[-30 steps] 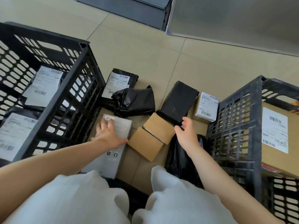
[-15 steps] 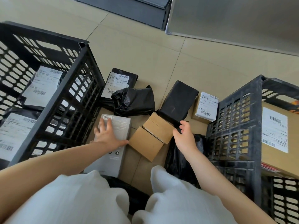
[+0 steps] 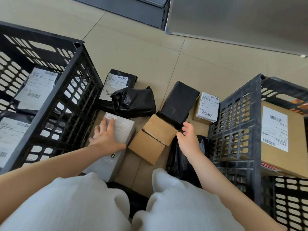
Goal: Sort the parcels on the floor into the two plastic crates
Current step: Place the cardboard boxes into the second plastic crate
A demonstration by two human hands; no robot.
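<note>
My left hand (image 3: 106, 135) lies flat on a long grey box (image 3: 123, 129) on the floor, fingers spread over its labelled end, thumb along its side. My right hand (image 3: 189, 139) hovers with loosely curled fingers by the corner of two brown cardboard boxes (image 3: 155, 137), holding nothing. Behind them lie a black wrapped block (image 3: 179, 101), a crumpled black bag (image 3: 133, 102), a black labelled mailer (image 3: 116, 82) and a small labelled carton (image 3: 207, 105). The left crate (image 3: 66, 77) holds labelled mailers. The right crate (image 3: 236, 124) holds a large cardboard box (image 3: 286, 135).
A black bag (image 3: 181, 162) lies under my right forearm against the right crate. My knees in white trousers (image 3: 93, 205) fill the bottom of the view. A grey panel (image 3: 233, 22) and a dark unit (image 3: 133, 9) stand at the far end of the tiled floor.
My left hand has slid further up the grey box towards its label. My right hand has drawn back a little from the black block and curled loosely beside the brown boxes.
</note>
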